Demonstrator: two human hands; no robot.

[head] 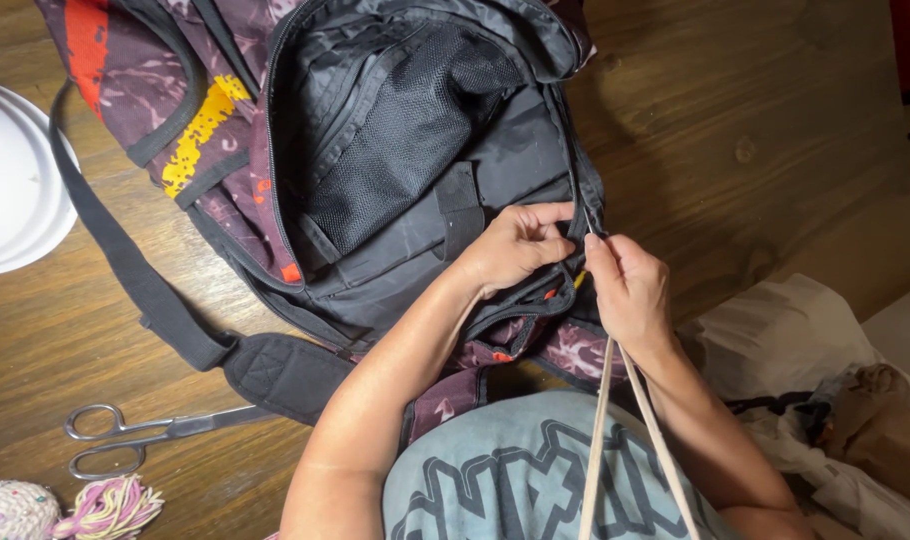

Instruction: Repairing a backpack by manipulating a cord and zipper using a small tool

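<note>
An open backpack in dark purple with red and yellow patches lies on a wooden table, its black lining and a mesh pocket showing. My left hand pinches the bag's edge by the zipper at the right side of the opening. My right hand is right beside it, fingertips on the same edge, with a doubled beige cord running from it down toward my chest.
Metal scissors lie at the lower left beside the bag's black strap. Yarn bundles sit in the bottom left corner. White plates rest at the left edge. Crumpled white and brown bags are piled at the right.
</note>
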